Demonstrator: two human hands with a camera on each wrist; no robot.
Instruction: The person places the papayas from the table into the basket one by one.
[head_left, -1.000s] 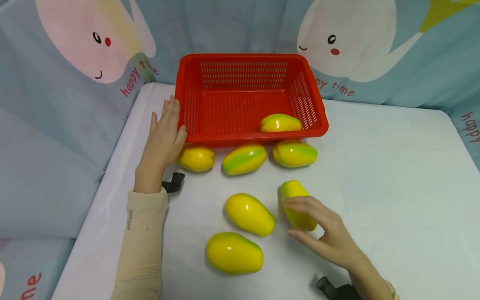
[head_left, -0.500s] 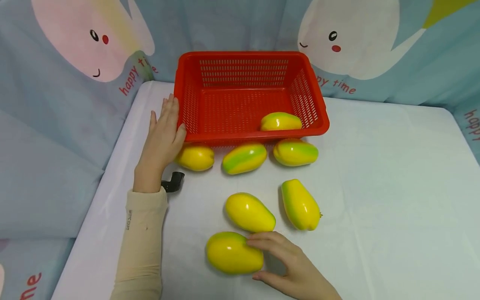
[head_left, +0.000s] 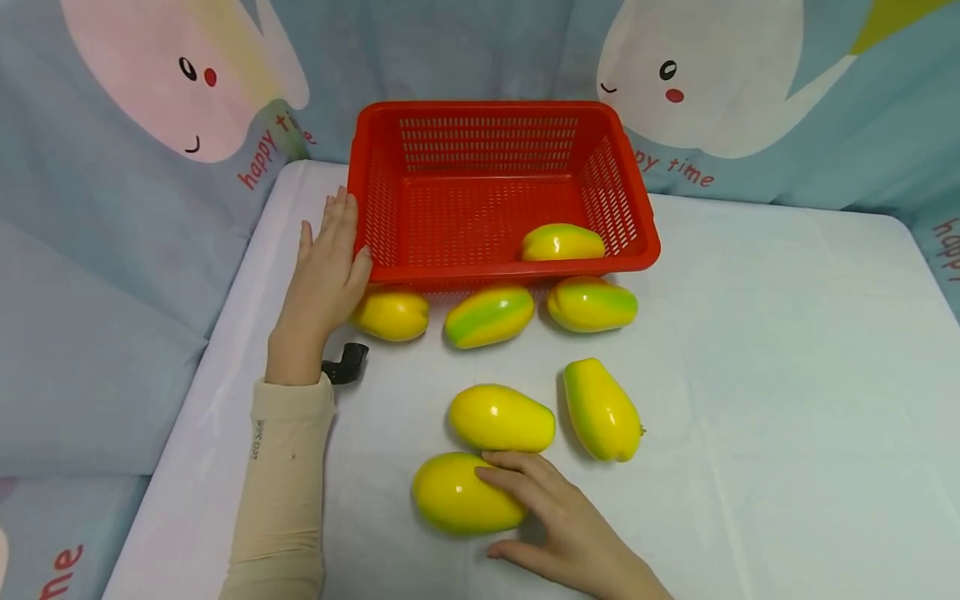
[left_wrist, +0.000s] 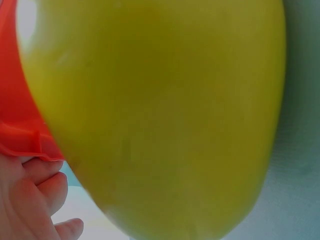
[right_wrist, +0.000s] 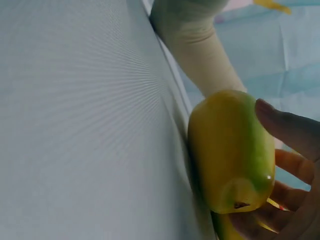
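A red plastic basket stands at the back with one yellow-green papaya inside. My left hand rests against its left side, fingers straight; in the left wrist view a large papaya fills the middle, with the left hand beside the red rim. My right hand curls its fingers over the right end of the nearest papaya, thumb on the near side. In the right wrist view, thumb and fingers lie around that papaya, which is low on the table.
Three papayas line the basket's front: left, middle and right. Another papaya lies just beyond the right hand's fingers, and one to its right. A black angled piece shows by the left wrist.
My right hand has moved left and nearer the body, from the right-hand papaya to the nearest one. That papaya has shifted slightly away and its neighbour has turned. My left hand stays at the basket.
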